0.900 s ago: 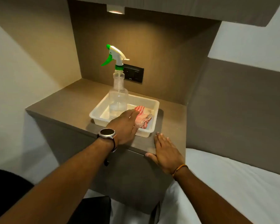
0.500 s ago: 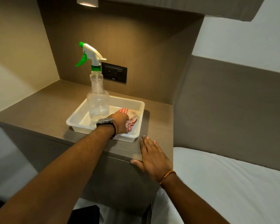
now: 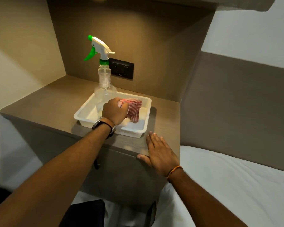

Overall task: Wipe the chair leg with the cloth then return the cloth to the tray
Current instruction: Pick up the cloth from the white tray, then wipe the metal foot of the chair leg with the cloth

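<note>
A white plastic tray (image 3: 147, 112) sits on a brown bedside counter (image 3: 44, 102). Over the tray, my left hand (image 3: 115, 111) is closed on a red-and-white striped cloth (image 3: 134, 109), which hangs from my fingers with its lower end near the tray floor. My right hand (image 3: 159, 151) lies flat and open on the counter's front edge, just right of the tray. A dark chair part (image 3: 82, 213) shows at the bottom; no chair leg is visible.
A clear spray bottle (image 3: 105, 86) with a green-and-white trigger stands in the tray's left half, close to my left hand. A black wall socket (image 3: 121, 68) is behind it. A white bed (image 3: 236, 185) lies to the right, and a shelf overhangs above.
My left hand has closed on the cloth and raised it off the tray floor, so it now hangs unfolded. My right hand stays flat on the counter edge.
</note>
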Motion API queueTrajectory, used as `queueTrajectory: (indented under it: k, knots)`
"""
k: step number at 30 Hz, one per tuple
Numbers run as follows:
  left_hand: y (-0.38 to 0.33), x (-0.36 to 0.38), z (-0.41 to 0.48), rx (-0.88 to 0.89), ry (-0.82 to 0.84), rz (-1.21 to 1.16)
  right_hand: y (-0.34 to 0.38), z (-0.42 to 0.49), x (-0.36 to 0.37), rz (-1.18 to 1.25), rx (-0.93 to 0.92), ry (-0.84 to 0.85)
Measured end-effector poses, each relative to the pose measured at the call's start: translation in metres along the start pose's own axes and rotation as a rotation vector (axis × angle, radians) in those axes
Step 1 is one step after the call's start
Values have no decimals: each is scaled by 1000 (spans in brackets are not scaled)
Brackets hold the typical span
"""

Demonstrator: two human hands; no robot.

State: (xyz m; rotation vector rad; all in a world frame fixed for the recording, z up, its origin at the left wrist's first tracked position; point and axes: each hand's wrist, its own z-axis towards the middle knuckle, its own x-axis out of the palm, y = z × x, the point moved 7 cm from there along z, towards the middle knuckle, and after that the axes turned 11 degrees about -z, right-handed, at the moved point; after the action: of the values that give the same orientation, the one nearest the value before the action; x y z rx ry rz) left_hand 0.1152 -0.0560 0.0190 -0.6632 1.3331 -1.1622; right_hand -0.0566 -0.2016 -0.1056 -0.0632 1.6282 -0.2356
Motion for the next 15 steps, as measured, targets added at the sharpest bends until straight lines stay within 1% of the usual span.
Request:
queueTrajectory:
  k: [6,9,10,13,15]
  knots:
    - [11,-61,-64,-57,-113,-319,3,-3,-4,-8,3,-7]
    - [37,-88,-114,-211,-149,-538,4,-4,-7,-41,4,-13]
    - [50,-97,-133,-249,-156,-567,5,-4,-9,-42,-2,-6]
    - [95,-126,-191,-275,-184,-531,9,-7,-14,-21,11,24]
    - [129,-146,-234,-279,-212,-475,19,-19,-17,8,37,-14]
